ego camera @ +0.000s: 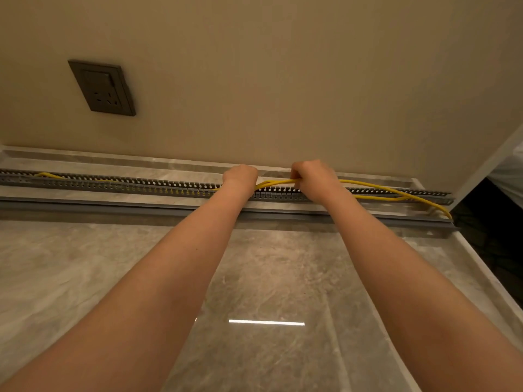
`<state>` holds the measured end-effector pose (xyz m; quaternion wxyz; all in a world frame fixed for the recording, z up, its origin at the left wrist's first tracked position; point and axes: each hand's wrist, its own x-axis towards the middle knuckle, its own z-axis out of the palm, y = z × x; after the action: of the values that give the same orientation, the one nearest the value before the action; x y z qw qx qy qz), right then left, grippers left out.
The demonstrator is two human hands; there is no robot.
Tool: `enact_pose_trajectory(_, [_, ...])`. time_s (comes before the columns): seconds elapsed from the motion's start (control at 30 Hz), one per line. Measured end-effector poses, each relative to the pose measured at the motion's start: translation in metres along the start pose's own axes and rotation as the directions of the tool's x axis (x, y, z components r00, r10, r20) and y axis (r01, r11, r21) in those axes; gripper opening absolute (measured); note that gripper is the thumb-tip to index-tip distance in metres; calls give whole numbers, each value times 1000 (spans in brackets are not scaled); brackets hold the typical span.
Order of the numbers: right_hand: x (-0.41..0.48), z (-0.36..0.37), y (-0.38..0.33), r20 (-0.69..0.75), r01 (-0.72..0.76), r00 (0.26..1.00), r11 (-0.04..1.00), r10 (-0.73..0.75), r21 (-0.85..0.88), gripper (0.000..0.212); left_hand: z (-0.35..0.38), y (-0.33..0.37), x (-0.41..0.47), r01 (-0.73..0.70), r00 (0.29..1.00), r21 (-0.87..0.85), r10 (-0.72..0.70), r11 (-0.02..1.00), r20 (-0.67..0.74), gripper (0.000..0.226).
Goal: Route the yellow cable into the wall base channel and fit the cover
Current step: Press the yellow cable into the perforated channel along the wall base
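Observation:
A grey slotted channel [141, 184] runs along the foot of the wall, open on top. The yellow cable [376, 185] lies inside it on the left, rises out between my hands, and arcs over the right part down to the floor at the right end. My left hand [240, 176] is fisted over the channel where the cable leaves it; its fingers are hidden. My right hand [311, 176] is shut on the cable, holding it a little above the channel. The long grey cover strip [113, 206] lies on the floor just in front of the channel.
A dark wall socket [103, 87] sits on the beige wall at upper left. The floor is glossy grey marble tile [268, 278]. At the right, a white wall corner [486, 168] ends the wall, with a dark opening beyond it.

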<state>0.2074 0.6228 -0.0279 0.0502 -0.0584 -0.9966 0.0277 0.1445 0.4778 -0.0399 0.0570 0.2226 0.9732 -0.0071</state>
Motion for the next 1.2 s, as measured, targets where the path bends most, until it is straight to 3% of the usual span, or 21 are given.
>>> enact_pose_trajectory(0.2, [-8,15,2,-14,-35,999,998,35,51,26,1,-2,2,-1,1000,-31,1,1000,-5,31])
enact_pose_trajectory(0.63, [3,10,-5,74,117,991,984,-108,-133,30,5,-8,2,-61,996,-90,54,994,-74,26])
enact_pose_trajectory(0.77, [11,8,-7,115,132,986,989,-124,-71,29,4,-5,3,-73,996,-81,68,994,-61,29])
enact_pose_trajectory(0.97, [16,7,-4,175,-3,984,982,-30,186,32,1,-9,4,-99,994,-98,93,990,-61,24])
enact_pose_trajectory(1.2, [18,12,-5,150,-41,989,978,10,207,30,-1,-7,4,-138,990,-83,136,987,-31,27])
